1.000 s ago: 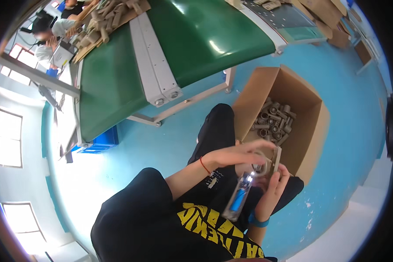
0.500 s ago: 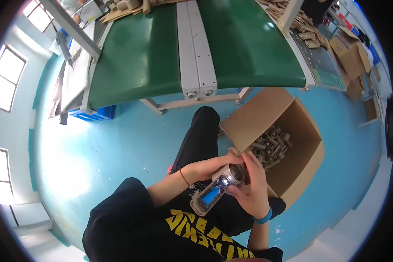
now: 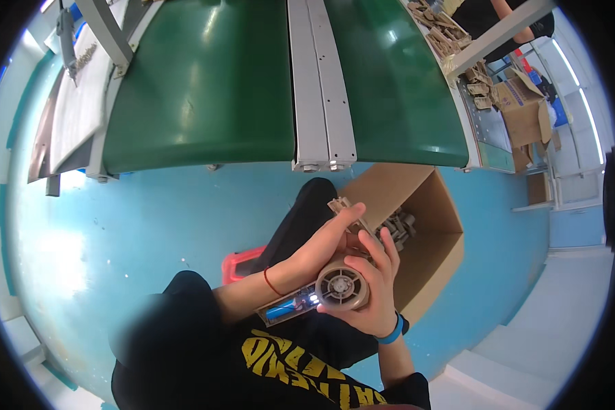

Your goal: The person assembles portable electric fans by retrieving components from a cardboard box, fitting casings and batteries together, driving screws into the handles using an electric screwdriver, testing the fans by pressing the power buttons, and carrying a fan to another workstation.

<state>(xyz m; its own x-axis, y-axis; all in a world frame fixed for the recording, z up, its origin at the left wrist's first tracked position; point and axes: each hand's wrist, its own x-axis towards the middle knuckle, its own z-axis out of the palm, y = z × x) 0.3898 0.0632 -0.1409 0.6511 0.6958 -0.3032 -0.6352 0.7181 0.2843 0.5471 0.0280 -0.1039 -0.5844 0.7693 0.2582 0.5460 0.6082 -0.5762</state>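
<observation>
In the head view, the right hand point(image 3: 376, 290), a blue band point(image 3: 391, 329) at its wrist, curls snugly around the round head of a beige handheld fan point(image 3: 342, 287), thumb below and fingers over the top. The fan sits in front of the person's lap, its spoked face turned up toward the camera; its handle, uncovered on this side, reaches left and forms a narrow trough holding a blue cylinder point(image 3: 281, 310) with a small white light glowing beside the head. The left hand point(image 3: 335, 232) is closed on a slender beige piece point(image 3: 343, 205), thumb along it; its fingers are partly hidden behind the fan. Just beyond both hands stands a cardboard box point(image 3: 434, 212), its top uncovered and one flap spread out, with a heap of beige parts point(image 3: 402, 227) inside, partly hidden by the fingers. A second carton point(image 3: 523, 106) stands well apart at upper right; what it holds cannot be told. Near it, beige pieces point(image 3: 441, 31) lie piled beside the green belt point(image 3: 205, 89).
</observation>
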